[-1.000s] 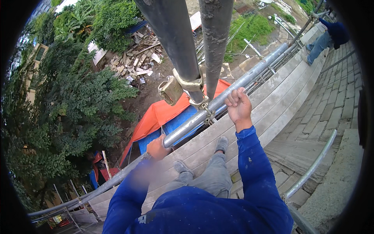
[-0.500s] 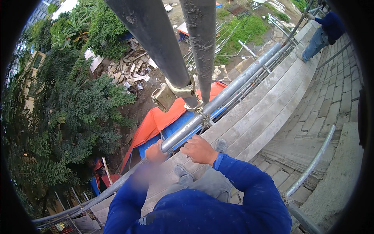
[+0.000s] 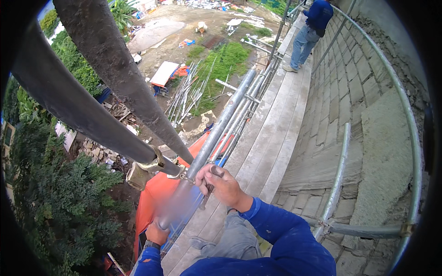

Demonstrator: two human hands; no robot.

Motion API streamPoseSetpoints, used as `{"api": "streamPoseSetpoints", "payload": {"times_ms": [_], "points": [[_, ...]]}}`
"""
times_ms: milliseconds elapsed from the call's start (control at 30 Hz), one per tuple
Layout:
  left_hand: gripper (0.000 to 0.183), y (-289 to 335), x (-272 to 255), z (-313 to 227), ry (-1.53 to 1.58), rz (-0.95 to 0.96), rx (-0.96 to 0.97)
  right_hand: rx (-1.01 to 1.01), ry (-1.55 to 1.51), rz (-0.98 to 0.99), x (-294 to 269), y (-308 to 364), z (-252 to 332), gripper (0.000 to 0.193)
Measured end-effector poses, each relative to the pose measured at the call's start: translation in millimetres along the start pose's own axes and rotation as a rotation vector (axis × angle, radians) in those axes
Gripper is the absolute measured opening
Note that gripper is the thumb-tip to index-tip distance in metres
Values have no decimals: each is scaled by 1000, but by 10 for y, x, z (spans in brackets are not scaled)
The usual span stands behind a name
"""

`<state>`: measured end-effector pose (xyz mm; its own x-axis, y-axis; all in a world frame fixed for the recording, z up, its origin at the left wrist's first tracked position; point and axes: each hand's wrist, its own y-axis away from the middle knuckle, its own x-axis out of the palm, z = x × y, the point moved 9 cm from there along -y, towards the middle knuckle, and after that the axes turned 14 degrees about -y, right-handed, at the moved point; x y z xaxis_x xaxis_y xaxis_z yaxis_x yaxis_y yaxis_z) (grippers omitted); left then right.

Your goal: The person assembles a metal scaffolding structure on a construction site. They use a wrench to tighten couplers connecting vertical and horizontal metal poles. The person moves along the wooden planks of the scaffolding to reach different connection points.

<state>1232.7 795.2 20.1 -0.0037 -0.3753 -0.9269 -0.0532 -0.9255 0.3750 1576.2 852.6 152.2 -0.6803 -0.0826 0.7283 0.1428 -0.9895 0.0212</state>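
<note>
A grey steel scaffold pipe (image 3: pixel 216 123) runs lengthwise outside the plank walkway. My left hand (image 3: pixel 156 233) is closed around its near end; the stretch just beyond is blurred. Closer to the coupler, my right hand (image 3: pixel 223 184) is closed on a short dark metal tool (image 3: pixel 216 171), of which only the rounded end shows clearly. The coupler (image 3: pixel 183 174) joins the pipe to the dark upright poles (image 3: pixel 124 83) and lies just left of my right fingers. A second, brass-coloured coupler (image 3: pixel 138 175) hangs with its flap open on the nearer pole.
Grey planks (image 3: pixel 271 138) form the walkway under my feet. Another person (image 3: pixel 309 37) in blue stands at its far end. A sloping block surface (image 3: pixel 350 101) and curved guard pipe (image 3: pixel 410 133) lie right. Far below are an orange tarp (image 3: pixel 149 198), rubble (image 3: pixel 103 152) and trees (image 3: pixel 55 207).
My view has swung, so the poles now lean left. My right hand has moved forward to beside the coupler. The left hand stays on the pipe's near end.
</note>
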Motion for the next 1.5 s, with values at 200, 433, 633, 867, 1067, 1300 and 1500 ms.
{"api": "streamPoseSetpoints", "payload": {"times_ms": [200,433,633,867,1067,1300,1500], "points": [[45,67,-47,76,18,-7,2,-1,503,31,-155,113,-100,39],[46,116,-349,-169,72,63,-33,-17,242,-135,-703,115,-133,22],[46,126,-434,-169,98,89,-38,29,-23,-220,-1247,-287,-429,19],[46,103,-336,-129,86,69,-16,86,-113,-383,-1640,-484,-766,17],[46,63,-176,-19,93,86,-37,150,-238,-430,-1699,-568,-900,15],[47,36,-92,54,77,98,-64,141,-175,-434,-1612,-678,-884,13],[46,34,-74,55,70,88,-57,6,-142,-420,-1487,-630,-791,14]]}}
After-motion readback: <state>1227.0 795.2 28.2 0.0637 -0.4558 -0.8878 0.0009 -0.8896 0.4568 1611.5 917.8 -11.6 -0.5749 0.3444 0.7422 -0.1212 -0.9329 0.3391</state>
